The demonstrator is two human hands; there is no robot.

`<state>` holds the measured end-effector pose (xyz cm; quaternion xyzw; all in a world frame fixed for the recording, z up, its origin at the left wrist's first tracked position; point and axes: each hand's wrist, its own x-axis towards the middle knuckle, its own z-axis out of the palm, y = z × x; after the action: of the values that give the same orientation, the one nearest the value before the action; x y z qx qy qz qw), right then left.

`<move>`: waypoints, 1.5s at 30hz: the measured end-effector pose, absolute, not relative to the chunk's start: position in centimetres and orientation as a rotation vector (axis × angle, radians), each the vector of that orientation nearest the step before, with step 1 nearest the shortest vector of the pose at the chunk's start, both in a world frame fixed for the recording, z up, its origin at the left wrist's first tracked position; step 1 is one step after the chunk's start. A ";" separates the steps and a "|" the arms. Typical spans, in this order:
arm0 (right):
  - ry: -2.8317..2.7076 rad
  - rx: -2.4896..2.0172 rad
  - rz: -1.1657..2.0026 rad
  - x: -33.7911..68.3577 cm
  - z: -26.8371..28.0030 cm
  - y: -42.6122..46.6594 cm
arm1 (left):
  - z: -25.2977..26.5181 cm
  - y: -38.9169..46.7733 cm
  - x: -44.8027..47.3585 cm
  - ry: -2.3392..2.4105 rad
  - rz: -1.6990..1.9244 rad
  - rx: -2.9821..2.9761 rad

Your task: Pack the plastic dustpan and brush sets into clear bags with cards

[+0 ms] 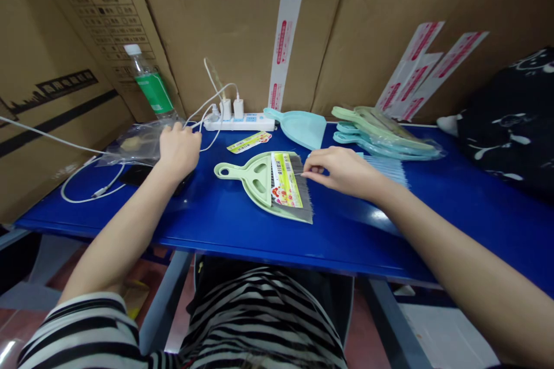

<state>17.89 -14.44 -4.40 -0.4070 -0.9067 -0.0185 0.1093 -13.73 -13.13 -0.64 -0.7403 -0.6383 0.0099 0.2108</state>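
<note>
i have the green dustpan and brush point(262, 176) mid-frame on the blue table point(242, 237), a printed card point(287, 179) lying across the grey bristles. just right of it my right hand point(340, 168) is narrowed to a pinch — on a thin strand point(298, 173) (barely visible). left of centre, my left hand point(179, 149) curls beside a clear bag point(141, 141) — whether it grips anything, i can't tell.

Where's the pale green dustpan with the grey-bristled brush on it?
In the head view, the dustpan lies mid-picture on the blue table, just left of the right hand and below the loose label.
</note>
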 end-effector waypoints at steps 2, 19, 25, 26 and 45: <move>-2.671 -1.214 -0.086 17.9 -4.4 -14.5 | -0.5 -12.8 -14.3 -1.801 0.134 -1.995; -2.671 -1.147 0.079 17.4 -5.3 -14.4 | 0.3 -12.7 -13.4 -2.080 0.188 -1.905; -2.601 -1.205 0.028 17.7 -7.4 -13.0 | -0.2 -13.2 -12.7 -1.997 0.250 -1.889; -2.599 -1.223 0.023 17.7 -7.6 -12.8 | -0.3 -13.3 -12.6 -1.980 0.260 -1.888; -2.616 -1.107 -0.031 18.0 -7.4 -12.1 | -0.6 -15.2 -10.0 -1.803 0.216 -2.071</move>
<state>17.99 -12.06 -7.43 -0.3853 -0.9105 -0.0107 0.1499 -9.96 -15.16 -0.62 -0.7378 -0.6424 0.0770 0.1924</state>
